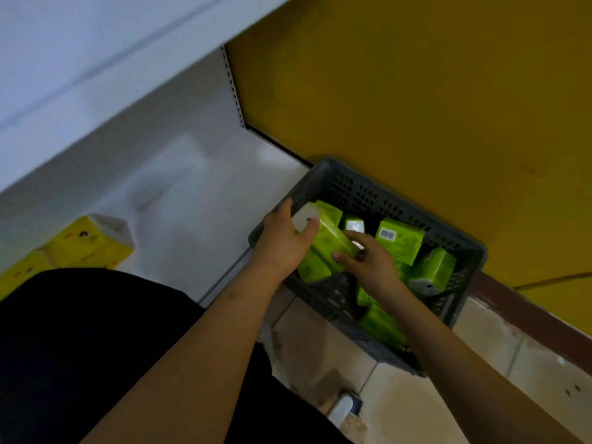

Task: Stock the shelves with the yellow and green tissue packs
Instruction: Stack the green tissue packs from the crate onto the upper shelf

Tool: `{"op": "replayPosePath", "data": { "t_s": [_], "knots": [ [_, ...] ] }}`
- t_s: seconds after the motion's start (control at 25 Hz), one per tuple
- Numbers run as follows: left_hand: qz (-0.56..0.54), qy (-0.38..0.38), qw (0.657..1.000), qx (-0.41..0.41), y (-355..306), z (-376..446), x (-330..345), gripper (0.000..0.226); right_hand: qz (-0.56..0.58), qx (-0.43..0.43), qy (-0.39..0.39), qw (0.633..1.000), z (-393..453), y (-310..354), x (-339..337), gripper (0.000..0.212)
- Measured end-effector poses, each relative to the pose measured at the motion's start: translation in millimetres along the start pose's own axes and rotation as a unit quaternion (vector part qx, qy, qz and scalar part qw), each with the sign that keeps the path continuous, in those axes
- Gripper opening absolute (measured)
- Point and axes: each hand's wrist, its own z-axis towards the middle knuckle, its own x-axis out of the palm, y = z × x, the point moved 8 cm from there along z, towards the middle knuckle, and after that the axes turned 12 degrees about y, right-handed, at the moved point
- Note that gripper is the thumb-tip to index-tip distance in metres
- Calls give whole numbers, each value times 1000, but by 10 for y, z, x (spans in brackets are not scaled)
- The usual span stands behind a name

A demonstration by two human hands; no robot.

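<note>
Grey crate (349, 184) holds perhaps seven green tissue packs (400, 240).

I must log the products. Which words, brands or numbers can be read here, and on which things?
Barcode on a green pack in the crate: bars visible, digits too blurred.
Print on the yellow packs: too blurred to read.
Nothing else bears readable text.

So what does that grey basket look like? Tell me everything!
The grey basket is a plastic box with rows of small holes in its walls. It sits on the floor beside the white shelf, below a yellow wall. Green tissue packs lie jumbled inside. Both hands reach into it, gripping one pack.
</note>
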Motion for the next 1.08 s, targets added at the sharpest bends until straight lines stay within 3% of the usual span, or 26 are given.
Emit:
{"op": "replayPosePath", "data": {
  "t_s": [0.08, 0.2, 0.32, 0.44, 0.64, 0.8, 0.92, 1.0, 1.08],
  "knots": [
    [-113, -46, 992, 24, -237, -181, -259, 79, -91, -113, -20, 989, -201, 773, -127, 44],
    [-174, -174, 961, 126, -610, -713, -805, 50, -196, -248, -69, 946, -574, 1745, -211, 50],
    [-233, -270, 910, 213, -758, -1309, -1290, 40, -108, -319, -82, 938, -828, 2409, -285, 70],
    [-256, -318, 879, 248, -784, -1855, -1771, 43, 1, -350, -14, 936, -892, 3049, -183, 93],
    [-299, -389, 830, 265, -361, -2751, -2538, 43, 18, -427, 137, 894, -982, 4184, 486, 105],
    [-289, -435, 813, 258, 211, -3558, -2958, 42, 77, -426, 224, 873, -1081, 4862, 1296, 91],
    [-204, -509, 812, 201, 734, -4281, -3209, 54, 126, -368, 331, 860, -1186, 5268, 2217, 61],
    [-132, -592, 783, 140, 1107, -4807, -3348, 56, 152, -304, 428, 837, -1418, 5498, 2889, 44],
    [-96, -644, 751, 105, 1403, -5243, -3458, 48, 134, -267, 501, 812, -1740, 5682, 3457, 51]
  ]
}}
